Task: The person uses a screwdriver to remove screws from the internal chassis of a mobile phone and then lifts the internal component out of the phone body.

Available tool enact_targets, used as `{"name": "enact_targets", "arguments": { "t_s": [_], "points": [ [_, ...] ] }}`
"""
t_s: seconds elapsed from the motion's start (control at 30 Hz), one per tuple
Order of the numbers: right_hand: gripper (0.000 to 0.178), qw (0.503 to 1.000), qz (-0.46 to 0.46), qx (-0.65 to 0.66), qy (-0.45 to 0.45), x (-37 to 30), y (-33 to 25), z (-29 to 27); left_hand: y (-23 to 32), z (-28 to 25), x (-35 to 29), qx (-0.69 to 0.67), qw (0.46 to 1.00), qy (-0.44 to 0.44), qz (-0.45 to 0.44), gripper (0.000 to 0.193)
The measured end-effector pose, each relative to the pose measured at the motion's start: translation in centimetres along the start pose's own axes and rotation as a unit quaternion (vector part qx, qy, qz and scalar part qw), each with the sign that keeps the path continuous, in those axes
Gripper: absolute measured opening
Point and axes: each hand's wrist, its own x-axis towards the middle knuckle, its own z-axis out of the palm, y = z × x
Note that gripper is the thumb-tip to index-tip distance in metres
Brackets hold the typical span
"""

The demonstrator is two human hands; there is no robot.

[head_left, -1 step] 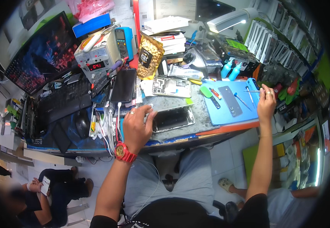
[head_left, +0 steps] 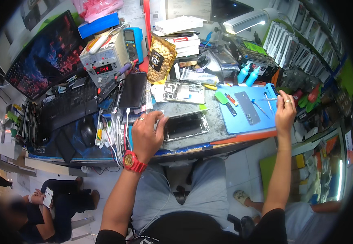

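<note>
mid-frame, the open phone lies left-to-right beside my nearer, half-curled left hand, its hold unclear; my right hand, frame right, pinches a tool.

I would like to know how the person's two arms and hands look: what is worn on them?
Neither hand is gloved. The left hand wears a ring, and its wrist a red watch with a gold-coloured face. The right hand has a second ring, but no watch shows there. Short black sleeves leave both forearms bare.
</note>
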Motion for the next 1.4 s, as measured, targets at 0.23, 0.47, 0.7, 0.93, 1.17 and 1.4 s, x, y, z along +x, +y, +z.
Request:
{"name": "enact_targets", "arguments": {
  "t_s": [0.23,0.47,0.7,0.93,1.17,1.4],
  "points": [
    [0.037,0.975,-0.106,0.14,-0.137,-5.9,-12.5,2.4,-0.5,1.6,1.1,-0.042,0.997,0.043,-0.039,0.01],
    [0.052,0.953,-0.013,0.266,-0.147,-6.2,-15.9,5.2,-1.0,1.5,0.7,0.018,0.999,0.035,-0.003,0.016],
    [0.05,0.895,0.066,0.417,-0.145,-5.4,-19.8,8.8,-0.6,0.6,0.0,0.072,0.997,-0.01,0.041,0.069],
    [0.049,0.901,0.036,0.404,-0.156,-5.9,-20.5,10.6,-0.3,0.3,-1.0,0.094,0.989,-0.112,0.038,0.133],
    [0.047,0.903,0.028,0.401,-0.151,-5.8,-20.6,10.6,-0.3,0.5,-1.0,0.092,0.987,-0.124,0.031,0.139],
    [0.048,0.904,0.026,0.398,-0.156,-5.9,-20.6,10.9,-0.4,0.5,-1.0,0.093,0.987,-0.128,0.034,0.14]
  ]
}}
